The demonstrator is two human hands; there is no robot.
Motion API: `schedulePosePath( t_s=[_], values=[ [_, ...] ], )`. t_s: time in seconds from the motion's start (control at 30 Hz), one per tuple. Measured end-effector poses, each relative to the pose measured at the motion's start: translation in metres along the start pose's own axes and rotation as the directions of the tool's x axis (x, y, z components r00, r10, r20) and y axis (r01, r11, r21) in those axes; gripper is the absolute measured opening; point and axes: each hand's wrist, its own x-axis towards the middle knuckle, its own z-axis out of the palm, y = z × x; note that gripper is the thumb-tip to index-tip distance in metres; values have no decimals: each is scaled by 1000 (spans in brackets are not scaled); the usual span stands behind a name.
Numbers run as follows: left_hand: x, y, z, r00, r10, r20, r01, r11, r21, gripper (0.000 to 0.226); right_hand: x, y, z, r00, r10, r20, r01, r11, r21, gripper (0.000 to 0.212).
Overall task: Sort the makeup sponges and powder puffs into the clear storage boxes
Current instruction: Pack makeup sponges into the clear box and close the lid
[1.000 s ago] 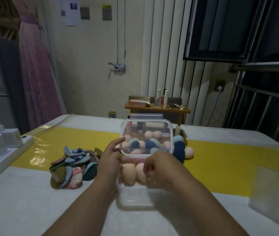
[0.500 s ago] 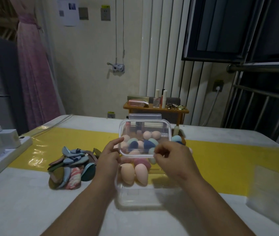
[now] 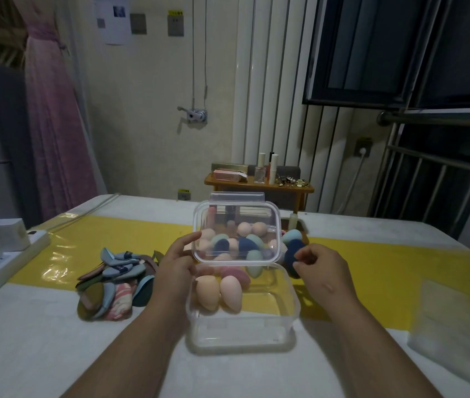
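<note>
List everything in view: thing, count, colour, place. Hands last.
Table: one, white with yellow strip.
Storage box: one, clear, table centre, lid raised.
Sponges in box: four visible; two peach, one pink, one green.
Loose sponges: many, mixed colours, behind box.
Powder puffs: pile, blue, brown, pink, left of box.
Power strip: one, white, table's left edge.
Second box: one, clear, blurred, far right.
Wooden shelf: one, brown, behind table, holding cosmetics.
Left hand: holds lid's left edge.
Right hand: at dark blue sponge; grip unclear.
</note>
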Motion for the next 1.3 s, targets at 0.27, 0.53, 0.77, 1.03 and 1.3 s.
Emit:
schedulePosePath(
  t_s=[0.27,0.53,0.77,1.03,1.3],
  values=[
    [3,-4,-3,999,-30,-39,30,999,-18,64,3,8,5,1000,20,18,-19,996,-82,26],
    [8,-9,-5,998,-27,-49,27,1000,0,66,4,16,12,992,-12,126,28,992,-126,73],
    [4,-3,-2,999,-12,-37,13,1000,23,60,4,17,13,998,-16,65,34,956,-290,51],
    [6,-7,-3,998,-33,-47,32,999,-16,64,3,18,10,995,98,29,-87,958,-275,29],
    [7,-7,-2,998,-47,-41,45,998,-41,66,5,21,12,994,72,78,-59,986,-153,29]
  ],
)
